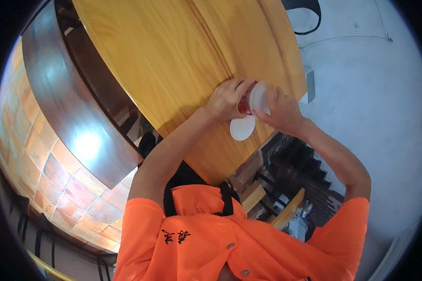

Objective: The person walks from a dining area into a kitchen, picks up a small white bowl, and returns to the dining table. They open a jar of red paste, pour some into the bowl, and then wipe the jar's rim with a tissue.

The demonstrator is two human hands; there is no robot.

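Observation:
A small clear jar (244, 102) with reddish contents is tipped on its side above the wooden table (173, 61). My left hand (224, 99) is closed round its body. At the jar's other end, my right hand (284, 111) grips a whitish translucent round lid (257, 97), its fingers slightly blurred. The lid is against the jar's end; whether it is fastened or loose, I cannot tell. Just below the jar, a flat white disc (242, 129) shows against the tabletop. My fingers hide part of the jar and the lid's far side.
A dark wooden bench (70, 93) curves along the table's left side, over a tiled floor (65, 178). To the right rises a pale wall (375, 93) with a small white box (310, 85) near the table edge. Behind my right arm are dark steps (295, 161) and wooden furniture.

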